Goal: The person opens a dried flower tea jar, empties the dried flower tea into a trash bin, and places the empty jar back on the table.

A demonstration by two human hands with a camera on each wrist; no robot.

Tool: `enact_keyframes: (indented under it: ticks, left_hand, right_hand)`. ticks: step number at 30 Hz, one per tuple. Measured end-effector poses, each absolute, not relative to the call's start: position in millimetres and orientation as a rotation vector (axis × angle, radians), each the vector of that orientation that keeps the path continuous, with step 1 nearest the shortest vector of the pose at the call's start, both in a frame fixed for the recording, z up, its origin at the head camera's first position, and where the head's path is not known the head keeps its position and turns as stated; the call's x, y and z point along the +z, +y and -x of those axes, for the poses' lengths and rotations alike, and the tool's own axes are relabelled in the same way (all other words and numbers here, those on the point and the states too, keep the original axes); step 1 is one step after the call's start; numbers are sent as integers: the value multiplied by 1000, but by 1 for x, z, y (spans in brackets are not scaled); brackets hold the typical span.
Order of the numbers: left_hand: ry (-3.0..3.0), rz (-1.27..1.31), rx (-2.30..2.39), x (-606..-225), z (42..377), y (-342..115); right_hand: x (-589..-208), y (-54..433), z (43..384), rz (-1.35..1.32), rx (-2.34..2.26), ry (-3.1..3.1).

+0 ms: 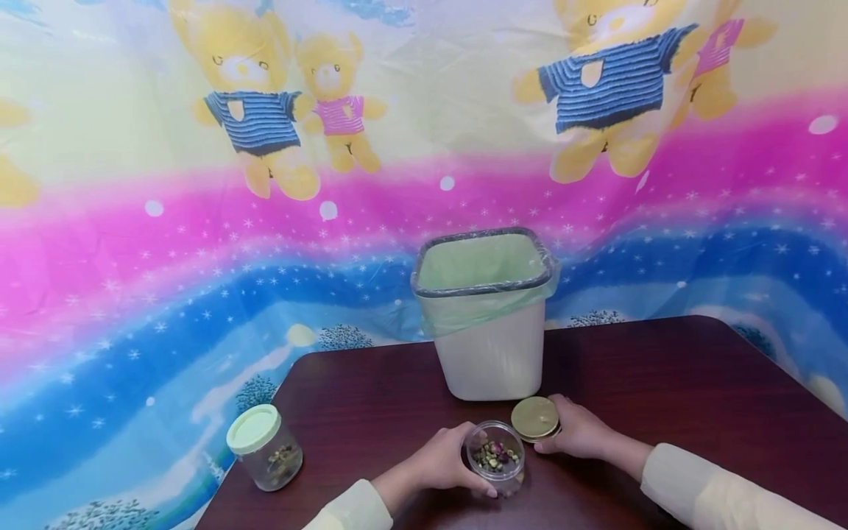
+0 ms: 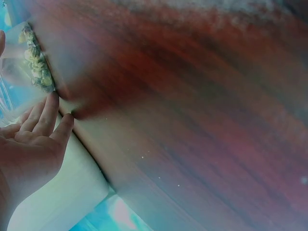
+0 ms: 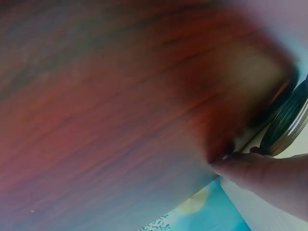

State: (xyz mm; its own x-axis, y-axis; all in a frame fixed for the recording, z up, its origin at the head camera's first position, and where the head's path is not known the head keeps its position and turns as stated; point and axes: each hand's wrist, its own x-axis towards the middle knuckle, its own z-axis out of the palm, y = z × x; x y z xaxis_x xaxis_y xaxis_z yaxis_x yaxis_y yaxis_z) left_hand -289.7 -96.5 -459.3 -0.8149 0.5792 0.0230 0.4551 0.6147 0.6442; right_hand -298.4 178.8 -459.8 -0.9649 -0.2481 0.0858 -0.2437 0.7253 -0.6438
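My left hand (image 1: 447, 460) curls round a clear jar (image 1: 515, 482), which has no lid on. Dried flower buds (image 1: 495, 456), greenish yellow with some dark pink, show inside it. In the left wrist view the same buds (image 2: 37, 60) lie at the base of the jar, beside the fingers of the left hand (image 2: 36, 139). Just right of the jar, my right hand (image 1: 578, 428) grips a round gold lid (image 1: 534, 417) by its right edge, low over the table. The right wrist view catches the rim of this lid (image 3: 288, 120) beside the right hand (image 3: 269, 178).
A white bin (image 1: 493, 353) with a pale green liner stands behind both hands. At the table's left edge is a second clear jar (image 1: 281, 464) with a pale green lid (image 1: 255, 428) and dried bits inside. The dark wooden table (image 1: 662, 390) meets a printed cloth backdrop (image 1: 371, 228).
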Motion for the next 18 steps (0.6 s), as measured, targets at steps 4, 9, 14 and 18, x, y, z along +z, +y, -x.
enact_keyframes:
  ticks: [4, 9, 14, 18]
  left_hand:
    - [2661, -877, 984, -460, 289, -96]
    - [2669, -893, 983, -460, 290, -96]
    - [2662, -882, 984, -460, 290, -96]
    - [2659, -877, 983, -460, 289, -96]
  right_hand:
    - [-460, 181, 298, 417, -1029, 2945]
    - [-459, 183, 298, 405, -1011, 2938]
    - [-459, 183, 300, 391, -995, 2932]
    - [-458, 182, 300, 383, -996, 2920]
